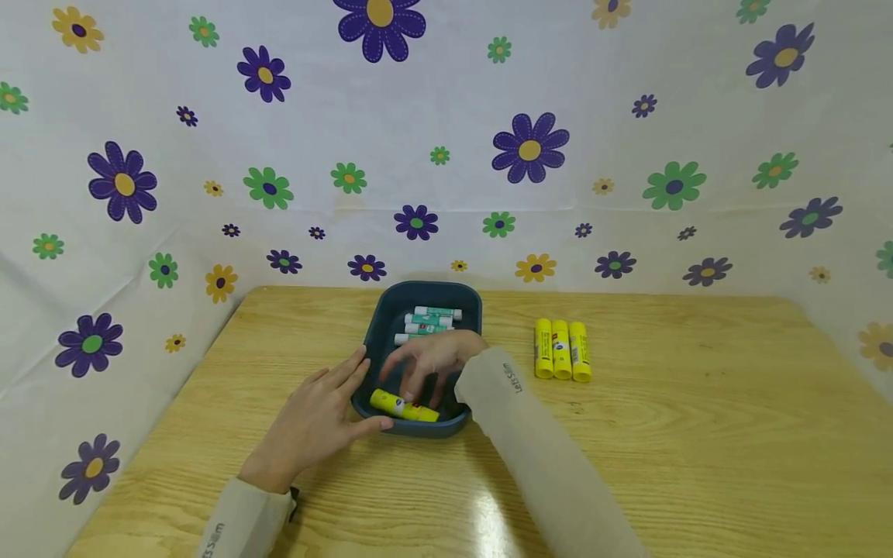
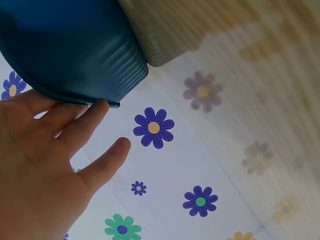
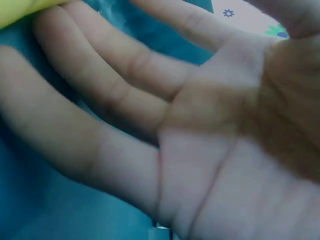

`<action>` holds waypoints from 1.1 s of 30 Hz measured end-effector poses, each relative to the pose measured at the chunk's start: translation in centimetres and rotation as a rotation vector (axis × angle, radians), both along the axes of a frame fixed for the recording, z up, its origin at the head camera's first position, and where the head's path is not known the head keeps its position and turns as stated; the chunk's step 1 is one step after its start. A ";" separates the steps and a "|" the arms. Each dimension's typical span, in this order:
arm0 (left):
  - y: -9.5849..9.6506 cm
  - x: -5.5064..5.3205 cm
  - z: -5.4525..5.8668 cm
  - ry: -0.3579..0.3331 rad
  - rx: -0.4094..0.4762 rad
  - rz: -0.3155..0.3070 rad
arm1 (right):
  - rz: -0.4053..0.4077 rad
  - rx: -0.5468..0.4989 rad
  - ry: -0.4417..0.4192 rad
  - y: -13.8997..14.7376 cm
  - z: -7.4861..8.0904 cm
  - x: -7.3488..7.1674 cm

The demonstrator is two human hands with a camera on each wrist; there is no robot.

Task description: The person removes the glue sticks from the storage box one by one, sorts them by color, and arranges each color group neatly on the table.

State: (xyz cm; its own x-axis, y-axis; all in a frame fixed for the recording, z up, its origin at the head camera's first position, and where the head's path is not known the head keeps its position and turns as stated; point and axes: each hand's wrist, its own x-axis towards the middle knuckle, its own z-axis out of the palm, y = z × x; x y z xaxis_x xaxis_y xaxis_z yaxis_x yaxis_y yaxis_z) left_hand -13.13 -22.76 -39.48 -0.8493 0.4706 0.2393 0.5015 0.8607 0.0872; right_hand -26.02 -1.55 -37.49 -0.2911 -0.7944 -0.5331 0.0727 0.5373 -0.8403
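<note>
A dark blue bin (image 1: 481, 306) stands on the table, with my left hand (image 1: 314, 415) resting along its left rim, fingers straight and thumb at the near left corner. In the left wrist view, the fingertips (image 2: 101, 103) lie against the bin's edge. My right hand (image 1: 436, 356) reaches inside the bin, its fingers loosely spread and pointing down. Just under those fingers lies a yellow glue stick (image 1: 401, 406), slanted at the near end. The right wrist view catches the yellow stick (image 3: 20, 11) right at the fingertips. Several white-and-green glue sticks (image 1: 437, 311) lie in a row at the bin's far end, partly hidden by the right hand.
Three yellow glue sticks (image 1: 561, 350) lie side by side on the wooden table (image 1: 698, 434), to the right of the bin. A white cloth (image 1: 446, 101) with printed flowers hangs behind the table and along its left side.
</note>
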 end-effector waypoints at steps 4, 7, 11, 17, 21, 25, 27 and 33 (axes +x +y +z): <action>-0.1 0.1 0.1 -0.009 -0.007 0.013 | 0.056 0.066 -0.027 -0.3 0.1 0.1; -0.1 0.1 0.1 -0.013 -0.006 0.021 | 0.150 0.116 0.018 -0.6 0.1 0.1; -0.1 0.1 0.1 -0.010 0.000 0.019 | 0.208 0.141 0.097 -0.7 0.0 0.0; -0.1 0.0 0.1 -0.013 -0.004 0.010 | 0.079 0.098 0.095 -0.2 0.0 -0.1; 0.0 0.0 0.1 -0.022 -0.005 0.009 | -0.064 0.046 0.104 0.2 0.2 -0.2; 0.1 0.0 0.3 -0.037 -0.008 0.022 | -0.194 0.004 0.136 0.5 0.4 -0.1; 0.2 0.0 0.4 -0.039 -0.009 0.024 | -0.258 -0.022 0.154 0.5 0.5 -0.1; 0.2 0.0 0.4 -0.043 -0.007 0.029 | -0.471 -0.089 0.198 0.6 1.1 0.0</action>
State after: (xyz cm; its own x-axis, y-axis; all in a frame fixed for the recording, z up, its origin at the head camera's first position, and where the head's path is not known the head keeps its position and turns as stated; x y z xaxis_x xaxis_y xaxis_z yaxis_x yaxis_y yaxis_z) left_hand -13.13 -22.55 -39.10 -0.8720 0.4473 0.1989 0.4724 0.8754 0.1027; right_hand -26.06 -0.93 -36.36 -0.7167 -0.5922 -0.3682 0.1249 0.4105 -0.9033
